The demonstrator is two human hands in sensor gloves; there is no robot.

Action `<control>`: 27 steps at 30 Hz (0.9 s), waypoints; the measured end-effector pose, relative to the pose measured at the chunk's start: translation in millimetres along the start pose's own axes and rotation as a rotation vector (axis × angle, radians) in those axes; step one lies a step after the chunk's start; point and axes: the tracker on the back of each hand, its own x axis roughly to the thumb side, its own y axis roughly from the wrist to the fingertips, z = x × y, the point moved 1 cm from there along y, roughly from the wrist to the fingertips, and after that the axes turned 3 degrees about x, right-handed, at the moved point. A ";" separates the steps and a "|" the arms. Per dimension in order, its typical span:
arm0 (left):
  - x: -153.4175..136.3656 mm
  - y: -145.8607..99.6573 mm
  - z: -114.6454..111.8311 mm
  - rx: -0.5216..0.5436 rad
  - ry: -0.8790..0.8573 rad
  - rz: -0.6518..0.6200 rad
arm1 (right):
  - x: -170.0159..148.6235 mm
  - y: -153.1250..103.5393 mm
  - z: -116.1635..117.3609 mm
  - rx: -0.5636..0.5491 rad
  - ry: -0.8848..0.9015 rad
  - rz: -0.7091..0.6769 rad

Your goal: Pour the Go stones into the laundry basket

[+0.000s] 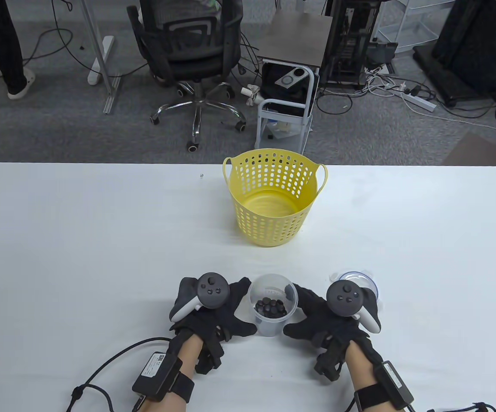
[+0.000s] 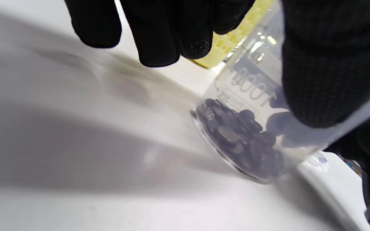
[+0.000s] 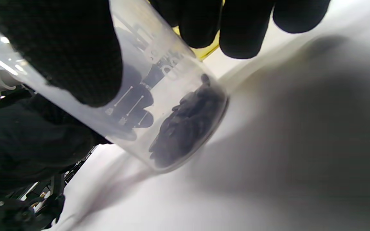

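A clear measuring cup (image 1: 272, 319) with black Go stones (image 1: 269, 307) in its bottom stands near the table's front edge, between my hands. My left hand (image 1: 241, 307) holds its left side and my right hand (image 1: 300, 310) its right side. In the left wrist view the thumb (image 2: 329, 64) presses on the cup wall (image 2: 252, 80) above the stones (image 2: 242, 138). In the right wrist view the thumb (image 3: 66, 48) lies on the cup (image 3: 172, 80), with the stones (image 3: 188, 122) piled at its base. The yellow perforated laundry basket (image 1: 273, 201) stands upright farther back, with nothing visible inside.
A clear round lid (image 1: 355, 277) lies on the white table (image 1: 80, 240) just behind my right hand. A tiny clear object (image 1: 201, 175) lies left of the basket. Beyond the far edge are an office chair (image 1: 192, 56) and a cart (image 1: 288, 86).
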 end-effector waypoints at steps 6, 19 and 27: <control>11.0 2.9 -8.4 0.033 0.073 -0.038 | 1.3 2.4 7.2 -0.028 -0.026 -0.006; 28.0 -12.0 7.1 0.234 -0.120 -0.136 | 24.6 -14.3 -11.1 -0.207 0.102 -0.186; 35.5 -20.5 6.5 0.378 -0.257 -0.184 | 35.2 -22.4 -7.3 -0.325 0.206 -0.236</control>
